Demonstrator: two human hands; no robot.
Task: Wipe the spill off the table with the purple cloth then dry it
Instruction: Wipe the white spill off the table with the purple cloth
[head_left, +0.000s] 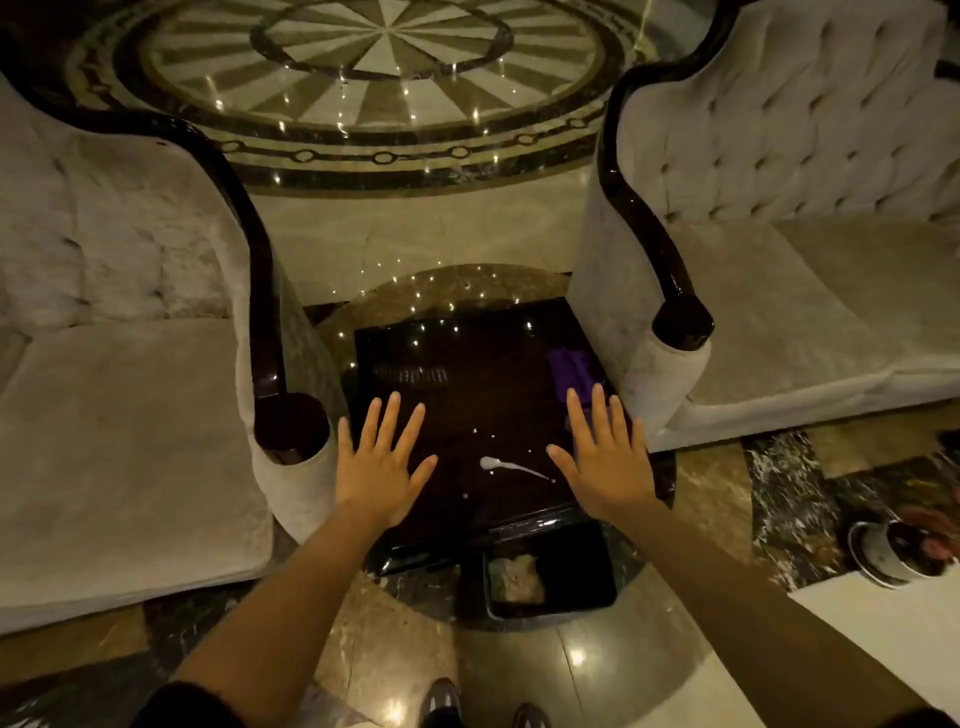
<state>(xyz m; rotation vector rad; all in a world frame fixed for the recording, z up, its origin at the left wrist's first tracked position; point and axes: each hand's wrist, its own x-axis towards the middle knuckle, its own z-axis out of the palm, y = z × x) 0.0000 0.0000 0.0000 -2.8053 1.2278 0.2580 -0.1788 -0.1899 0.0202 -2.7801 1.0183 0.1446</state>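
A small dark glossy table (457, 358) stands between two armchairs. A white spill (500, 464), a blob with a thin streak to the right and a few tiny drops around it, lies near the table's front edge. The purple cloth (571, 373) lies crumpled at the table's right side. My left hand (382, 462) hovers flat over the front left of the table, fingers spread, holding nothing. My right hand (605, 457) is spread over the front right, just in front of the cloth, its fingertips overlapping the cloth's near edge. The spill sits between the two hands.
A pale tufted armchair (130, 415) flanks the table on the left, another (779, 291) on the right, their dark armrest ends (291, 426) (681, 322) close to the table. A black bin (545, 577) with crumpled paper stands on the floor in front. My shoes (441, 701) show below.
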